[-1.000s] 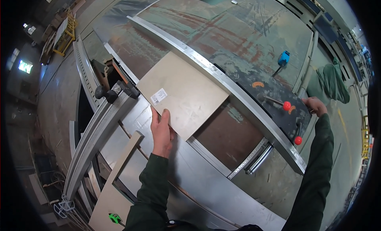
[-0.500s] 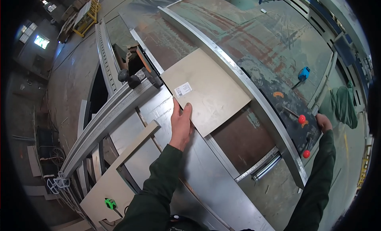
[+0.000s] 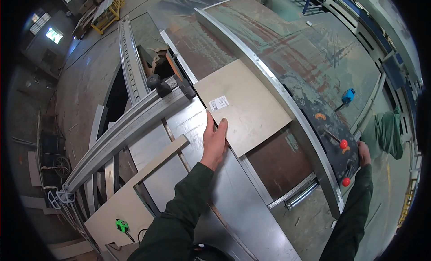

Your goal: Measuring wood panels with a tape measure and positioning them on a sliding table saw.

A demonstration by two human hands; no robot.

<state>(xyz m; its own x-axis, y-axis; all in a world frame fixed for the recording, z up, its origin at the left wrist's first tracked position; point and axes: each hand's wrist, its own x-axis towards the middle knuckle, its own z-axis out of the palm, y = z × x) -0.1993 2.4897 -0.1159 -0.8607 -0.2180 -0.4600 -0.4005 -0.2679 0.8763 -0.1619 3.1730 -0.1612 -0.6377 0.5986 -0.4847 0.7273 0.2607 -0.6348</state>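
Left of the long silver metal fence, the left hand grasps the flat beige rectangular board; uneven pressure could skew it. Right of the fence, the right hand has an unclear grip.

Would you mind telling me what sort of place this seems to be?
Probably a woodworking or panel-cutting workshop: a long metal fence stands beside a flat beige panel, a green tape measure lies on another board, and a wide concrete-looking floor stretches beyond.

Yellow rack upper left; green cloth right.
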